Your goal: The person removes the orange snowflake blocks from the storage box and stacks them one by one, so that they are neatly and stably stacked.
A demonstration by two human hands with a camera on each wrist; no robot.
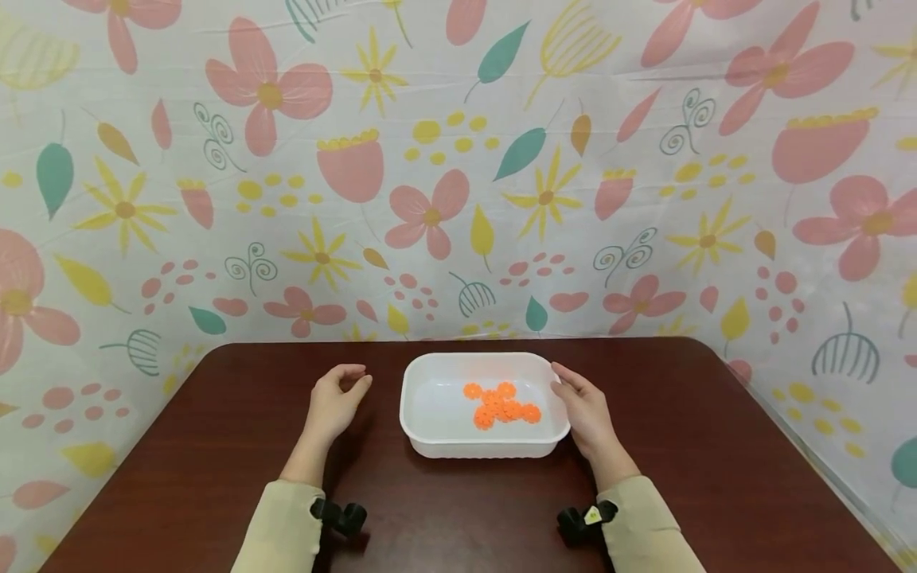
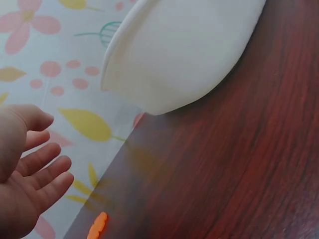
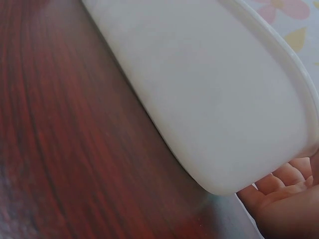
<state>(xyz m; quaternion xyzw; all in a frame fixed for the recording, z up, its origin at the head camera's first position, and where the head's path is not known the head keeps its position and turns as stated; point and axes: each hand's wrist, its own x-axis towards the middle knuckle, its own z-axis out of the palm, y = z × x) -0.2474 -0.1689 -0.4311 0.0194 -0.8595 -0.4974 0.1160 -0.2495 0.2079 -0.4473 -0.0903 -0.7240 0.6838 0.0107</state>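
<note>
Tub [image 1: 483, 450], white with rounded corners, sits on the worktop [image 1: 466, 517] just below and right of centre in the head view. Inside, toward the right of its floor, lies a loose cluster of orange flower-shaped pieces [image 1: 499, 407], some overlapping. Of the two hands, the right hand [image 1: 589, 418] grips the tub's right end, thumb over the rim and other fingers curled against the outside wall, as the lower right of the right wrist view shows. The left hand [image 1: 335, 404] hangs left of the tub, apart from it, holding nothing, its fingers relaxed with a narrow gap to the thumb. At the bottom edge of the left wrist view, near that hand, shows a single orange piece [image 2: 98, 226], seen edge-on. Beige sleeves [image 1: 281, 529] enter from the lower left and lower right, each with a black strapped-on device [image 1: 339, 517] at the wrist. Flower-patterned cloth [image 1: 430, 95] fills the upper half of the frame behind the dark reddish worktop.
</note>
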